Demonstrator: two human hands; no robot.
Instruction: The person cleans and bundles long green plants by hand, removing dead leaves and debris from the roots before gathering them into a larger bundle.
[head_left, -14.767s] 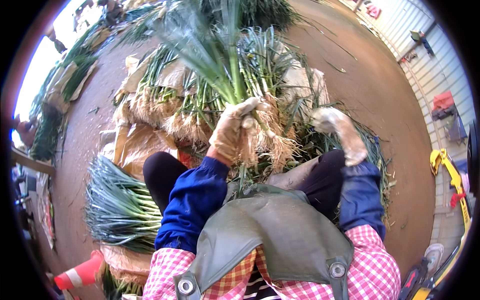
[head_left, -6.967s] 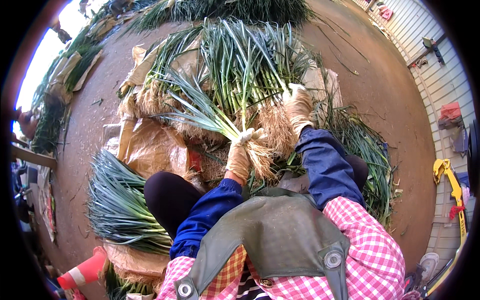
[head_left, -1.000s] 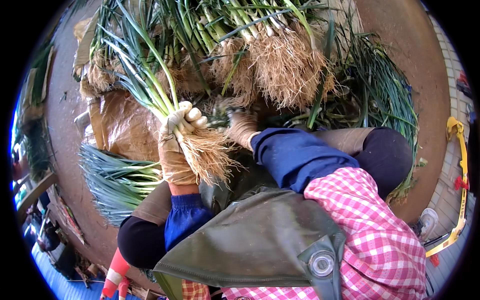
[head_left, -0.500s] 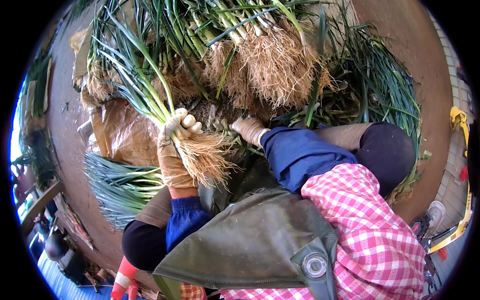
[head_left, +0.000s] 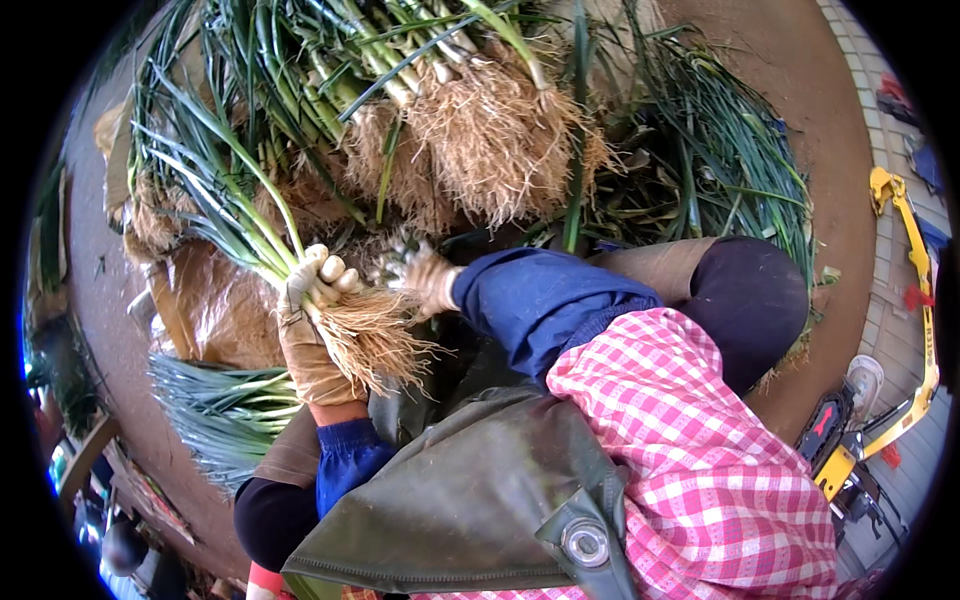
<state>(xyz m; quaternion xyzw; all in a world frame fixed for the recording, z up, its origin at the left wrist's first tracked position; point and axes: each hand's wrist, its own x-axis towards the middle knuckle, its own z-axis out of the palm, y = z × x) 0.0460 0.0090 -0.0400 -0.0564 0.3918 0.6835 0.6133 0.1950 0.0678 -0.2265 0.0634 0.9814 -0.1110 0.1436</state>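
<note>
My left hand (head_left: 308, 290), in a tan and pale glove, is closed around a small bunch of green onions (head_left: 258, 238). Their white stems pass through the fist, the leaves reach up to the left, and the stringy roots (head_left: 372, 335) hang out on the right. Just right of those roots is my right hand (head_left: 425, 277), gloved too, its dirty fingers spread and pointing left. Nothing shows in it, though the fingertips are slightly blurred. In front of both hands lies a big heap of green onions (head_left: 330, 75) with thick, tangled roots (head_left: 495, 140).
A sorted bundle of green onions (head_left: 225, 410) lies beside my left knee. Brown wrapping (head_left: 225, 310) is behind it. Loose green leaves (head_left: 730, 150) are piled at the right. A dark green apron (head_left: 430, 500) covers my lap. A yellow toy-like excavator (head_left: 915, 370) stands far right.
The view has shifted, so most things sit further left. My right hand has moved left toward the roots of the held bunch, and its fingers have spread. My left hand keeps its hold.
</note>
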